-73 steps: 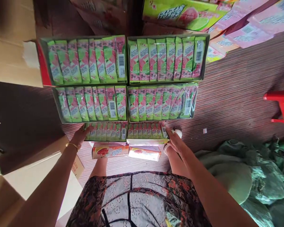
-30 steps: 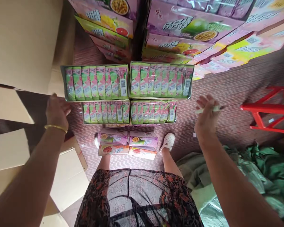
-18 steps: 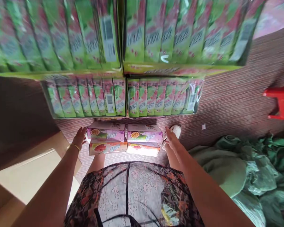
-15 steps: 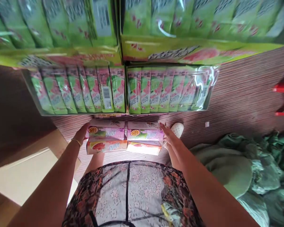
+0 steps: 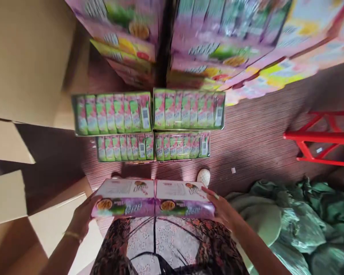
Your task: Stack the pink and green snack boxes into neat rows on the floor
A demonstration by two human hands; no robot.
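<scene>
Left hand and right hand flat against 2 glossy purple cartons, side by side.

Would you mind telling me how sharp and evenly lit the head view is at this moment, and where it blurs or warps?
Head view: the purple boxes between the left hand and right hand are fairly readable; the stacked cartons at the top smear with motion blur; the green sachet trays look soft; straight edges bow toward the corners; daylight falls on the floor at right, and the left lies in shadow.
</scene>
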